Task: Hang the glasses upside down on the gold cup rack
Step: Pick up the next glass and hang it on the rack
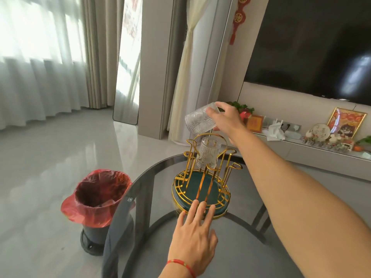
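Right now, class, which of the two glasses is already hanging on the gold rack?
The upright ribbed glass inverted on a prong of the gold rack; the other glass is tilted in the right hand above it.

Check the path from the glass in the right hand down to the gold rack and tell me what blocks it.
Nothing visible lies between the tilted glass in the right hand and the gold cup rack below. One hung glass already occupies a far prong; the nearer prongs look free. The left hand only touches the rack's base rim, clear of that path.

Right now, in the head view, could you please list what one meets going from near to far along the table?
Left hand → rack base → hung glass → right hand holding a glass.
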`<state>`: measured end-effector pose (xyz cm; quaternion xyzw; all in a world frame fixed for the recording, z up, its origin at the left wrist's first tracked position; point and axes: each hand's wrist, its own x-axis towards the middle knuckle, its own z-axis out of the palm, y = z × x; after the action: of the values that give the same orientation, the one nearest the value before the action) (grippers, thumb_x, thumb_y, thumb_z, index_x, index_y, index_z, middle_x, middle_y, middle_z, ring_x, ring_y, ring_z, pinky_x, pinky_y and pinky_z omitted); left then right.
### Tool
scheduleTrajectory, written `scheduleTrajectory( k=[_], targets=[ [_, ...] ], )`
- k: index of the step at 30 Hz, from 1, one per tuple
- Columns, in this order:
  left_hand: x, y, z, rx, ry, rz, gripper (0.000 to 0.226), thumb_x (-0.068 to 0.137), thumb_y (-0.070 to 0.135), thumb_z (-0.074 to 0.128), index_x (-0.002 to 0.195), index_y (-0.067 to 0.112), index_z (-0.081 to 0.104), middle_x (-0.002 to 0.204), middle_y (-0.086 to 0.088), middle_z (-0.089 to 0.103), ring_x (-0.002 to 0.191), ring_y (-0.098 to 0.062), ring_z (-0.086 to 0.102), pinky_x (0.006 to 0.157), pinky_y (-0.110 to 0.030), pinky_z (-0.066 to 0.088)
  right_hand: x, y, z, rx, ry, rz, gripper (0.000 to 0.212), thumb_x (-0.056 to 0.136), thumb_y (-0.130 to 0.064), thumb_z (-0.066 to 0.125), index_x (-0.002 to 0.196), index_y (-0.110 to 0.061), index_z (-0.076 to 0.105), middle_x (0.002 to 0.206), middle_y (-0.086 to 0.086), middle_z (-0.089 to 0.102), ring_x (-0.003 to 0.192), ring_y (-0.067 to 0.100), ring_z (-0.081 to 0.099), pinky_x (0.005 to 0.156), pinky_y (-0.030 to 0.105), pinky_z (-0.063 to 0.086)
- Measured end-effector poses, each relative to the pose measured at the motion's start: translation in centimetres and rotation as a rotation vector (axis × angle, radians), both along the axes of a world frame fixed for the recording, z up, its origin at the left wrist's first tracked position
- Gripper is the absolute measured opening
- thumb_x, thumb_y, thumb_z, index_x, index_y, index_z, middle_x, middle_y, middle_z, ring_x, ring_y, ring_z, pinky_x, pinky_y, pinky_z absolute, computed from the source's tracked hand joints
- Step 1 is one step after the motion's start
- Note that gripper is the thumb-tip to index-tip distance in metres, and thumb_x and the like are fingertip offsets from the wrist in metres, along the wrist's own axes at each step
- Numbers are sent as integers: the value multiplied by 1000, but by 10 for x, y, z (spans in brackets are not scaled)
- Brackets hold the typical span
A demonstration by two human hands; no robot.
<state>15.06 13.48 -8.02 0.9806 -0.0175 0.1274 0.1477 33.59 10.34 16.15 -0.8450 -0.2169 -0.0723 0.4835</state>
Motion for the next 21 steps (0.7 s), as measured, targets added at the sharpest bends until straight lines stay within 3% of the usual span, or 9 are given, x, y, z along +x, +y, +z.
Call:
scheduleTrajectory(
  k=[5,21],
  targets=[
    [2,0,2,-28,-15,3,67,99,46,27,160,32,4,171,-2,10,157,-25,-6,126,-50,6,2,24,-3,-203,-88,64,66,100,-41,60,156,-13,42,163,9,44,150,30,41,119,45,34],
    [-1,-2,8,-27,-10,12,67,101,41,30,161,30,1,171,-1,7,157,-23,-8,127,-48,6,9,36,-24,-637,-40,111,64,78,-40,80,139,-29,64,149,8,60,137,35,53,111,52,44]
  ],
)
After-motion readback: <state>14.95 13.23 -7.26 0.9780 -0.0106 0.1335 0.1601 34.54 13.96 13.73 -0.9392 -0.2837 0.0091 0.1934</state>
